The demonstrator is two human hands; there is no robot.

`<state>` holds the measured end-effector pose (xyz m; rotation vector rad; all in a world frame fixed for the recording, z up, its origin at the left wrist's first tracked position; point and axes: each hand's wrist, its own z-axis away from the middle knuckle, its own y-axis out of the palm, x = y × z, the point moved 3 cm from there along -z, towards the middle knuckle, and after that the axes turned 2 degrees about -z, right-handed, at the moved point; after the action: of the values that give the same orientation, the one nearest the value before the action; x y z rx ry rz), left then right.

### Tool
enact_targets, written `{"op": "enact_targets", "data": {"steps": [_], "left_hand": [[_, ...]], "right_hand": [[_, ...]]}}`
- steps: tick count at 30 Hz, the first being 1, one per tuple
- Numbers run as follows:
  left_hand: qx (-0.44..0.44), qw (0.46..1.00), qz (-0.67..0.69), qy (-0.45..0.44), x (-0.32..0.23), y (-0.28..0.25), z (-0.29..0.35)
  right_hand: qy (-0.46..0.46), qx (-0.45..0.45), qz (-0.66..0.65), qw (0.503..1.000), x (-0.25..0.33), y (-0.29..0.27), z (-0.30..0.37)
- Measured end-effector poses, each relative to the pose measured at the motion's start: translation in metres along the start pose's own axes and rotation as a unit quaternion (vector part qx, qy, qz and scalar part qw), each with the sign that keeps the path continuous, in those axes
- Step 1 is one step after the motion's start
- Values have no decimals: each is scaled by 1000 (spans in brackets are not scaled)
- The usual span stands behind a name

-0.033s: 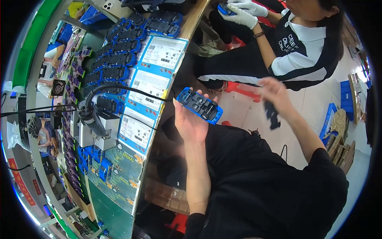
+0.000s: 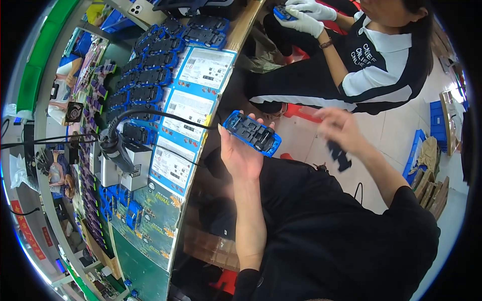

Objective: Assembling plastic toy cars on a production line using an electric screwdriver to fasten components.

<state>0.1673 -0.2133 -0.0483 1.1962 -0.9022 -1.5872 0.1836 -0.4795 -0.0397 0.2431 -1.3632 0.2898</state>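
Note:
My left hand (image 2: 242, 163) lies palm up, its fingers curled round a blue toy car (image 2: 252, 133). The car is upside down, showing its black underside. To the right, apart from the car, my right hand (image 2: 344, 131) is raised and somewhat blurred. An irregular black plastic part (image 2: 339, 156) hangs below its fingers, held in that hand; the exact grip is hidden.
Left of me is a bench with printed card sheets (image 2: 203, 67). Upside-down blue cars (image 2: 150, 77) stand in rows there, near a black corded tool (image 2: 114, 148). A co-worker's gloved hands (image 2: 306, 20) hold another blue car at the upper right.
My right hand has shifted slightly left and down, carrying the black plastic part with it. The left hand and the toy car have hardly moved.

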Motion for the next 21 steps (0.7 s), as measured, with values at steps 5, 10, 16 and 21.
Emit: {"op": "enact_targets", "data": {"steps": [5, 10, 16, 21], "left_hand": [[23, 1000, -15, -8, 3, 1, -6], [-11, 994, -106, 37, 7, 9, -2], [-29, 985, -162, 47, 7, 14, 0], [-49, 986, -149, 56, 10, 15, -1]], "right_hand": [[25, 207, -18, 978, 56, 71, 7], [15, 223, 19, 975, 63, 80, -5], [29, 215, 34, 976, 62, 81, -13], [30, 214, 41, 975, 59, 78, -17]]}}
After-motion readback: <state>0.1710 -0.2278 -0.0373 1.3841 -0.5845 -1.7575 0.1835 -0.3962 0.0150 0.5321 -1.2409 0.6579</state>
